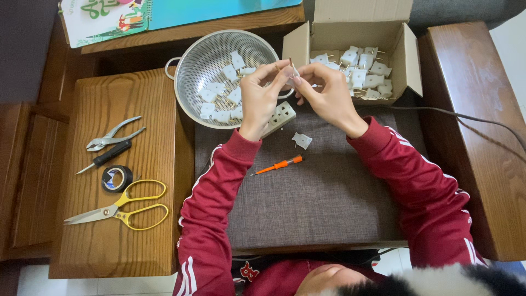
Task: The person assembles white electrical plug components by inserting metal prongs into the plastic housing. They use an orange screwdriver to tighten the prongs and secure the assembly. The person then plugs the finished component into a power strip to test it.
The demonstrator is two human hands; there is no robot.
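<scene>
Both arms reach forward in red sleeves with white stripes, elbows wide and forearms angling inward so the wrists nearly meet. The left hand [260,98] is raised with its back to the camera, fingers curled and fingertips pinched together. The right hand [327,94] mirrors it, its thumb and forefinger pressed against the left's fingertips.

Small white plug part [292,72] with a thin brass prong pointing upward, pinched between the fingertips of both hands, raised above the grey cushion, beside the colander rim.
</scene>
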